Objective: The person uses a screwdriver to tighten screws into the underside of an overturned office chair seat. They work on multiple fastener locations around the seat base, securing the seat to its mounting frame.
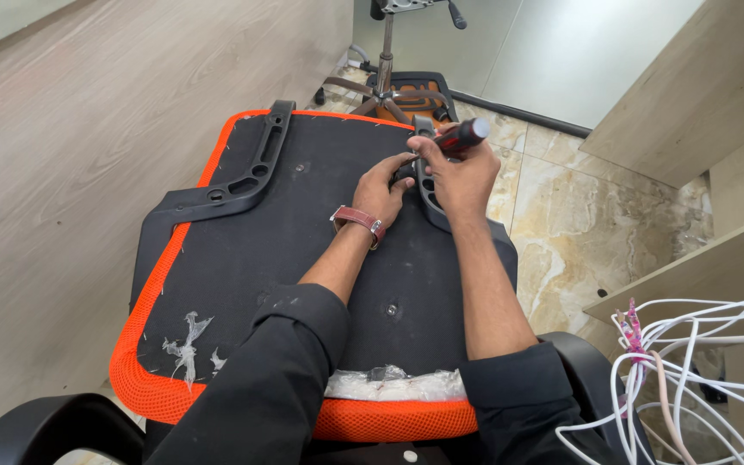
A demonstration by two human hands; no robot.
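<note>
An upturned office-chair seat [243,267] lies before me, its black underside edged with orange mesh. A black plastic armrest bracket [247,176] is fixed along its left side, and another bracket [430,194] runs along the right. My right hand [458,176] grips a red-and-black screwdriver [462,135] over the right bracket. My left hand [382,191], with a brown-strapped watch on the wrist, rests against that bracket beside the screwdriver tip. The tip itself is hidden by my fingers.
A chair base with a gas lift column [387,65] stands beyond the seat. White cables [699,362] hang at the lower right. A wood-panel wall [88,129] is on the left, wooden shelving [716,112] on the right, and marble floor tiles [579,232] between.
</note>
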